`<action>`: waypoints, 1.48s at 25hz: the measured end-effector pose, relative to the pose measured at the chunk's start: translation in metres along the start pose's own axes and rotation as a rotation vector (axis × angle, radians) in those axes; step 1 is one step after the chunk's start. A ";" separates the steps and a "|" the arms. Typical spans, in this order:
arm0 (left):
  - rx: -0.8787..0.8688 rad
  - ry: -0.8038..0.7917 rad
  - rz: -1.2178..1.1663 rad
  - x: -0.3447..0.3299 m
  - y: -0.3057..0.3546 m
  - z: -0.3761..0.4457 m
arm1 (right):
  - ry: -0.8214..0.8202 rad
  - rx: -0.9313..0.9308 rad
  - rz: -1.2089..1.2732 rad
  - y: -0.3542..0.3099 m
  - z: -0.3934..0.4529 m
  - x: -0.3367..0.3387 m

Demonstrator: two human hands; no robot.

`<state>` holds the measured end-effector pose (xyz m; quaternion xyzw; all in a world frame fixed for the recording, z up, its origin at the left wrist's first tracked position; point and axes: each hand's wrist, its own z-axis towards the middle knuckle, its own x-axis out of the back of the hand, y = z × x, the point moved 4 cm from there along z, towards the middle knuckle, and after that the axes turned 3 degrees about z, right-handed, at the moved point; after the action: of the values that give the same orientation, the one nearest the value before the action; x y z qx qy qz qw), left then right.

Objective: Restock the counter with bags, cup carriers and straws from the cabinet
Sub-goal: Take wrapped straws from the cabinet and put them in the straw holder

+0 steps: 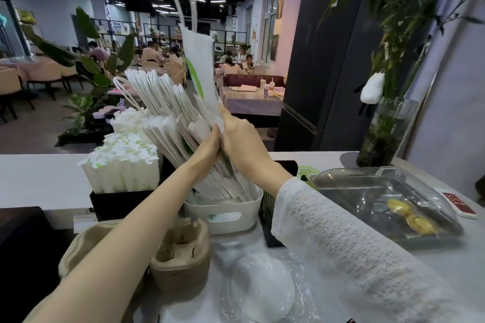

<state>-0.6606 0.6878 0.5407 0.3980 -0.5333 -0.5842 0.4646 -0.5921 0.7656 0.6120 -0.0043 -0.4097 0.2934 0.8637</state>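
Hands meet at a leaning stack of flat white paper bags (168,123) standing in a white plastic bin (231,211) on the pale counter (39,181). The left hand (207,145) presses straight fingers against the stack's near face. The right hand (242,136), in a white knit sleeve, pinches one white paper bag with a green mark (199,65), lifted upright above the rest. White-wrapped straws (123,165) fill a black box just left. Brown pulp cup carriers (181,252) sit nearer, below the bin.
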 end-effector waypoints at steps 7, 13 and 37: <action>-0.091 0.008 0.123 0.010 0.001 -0.010 | -0.173 -0.056 -0.291 0.010 -0.022 -0.029; -0.020 -0.080 0.238 0.010 0.005 -0.028 | -0.472 -0.198 -0.374 0.027 -0.053 -0.066; 0.328 0.122 -0.106 -0.011 -0.007 0.005 | -0.540 -0.154 -0.626 0.043 -0.046 -0.083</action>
<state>-0.6631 0.7001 0.5336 0.5307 -0.5705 -0.4880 0.3933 -0.6221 0.7691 0.5124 0.1327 -0.6236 -0.0243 0.7700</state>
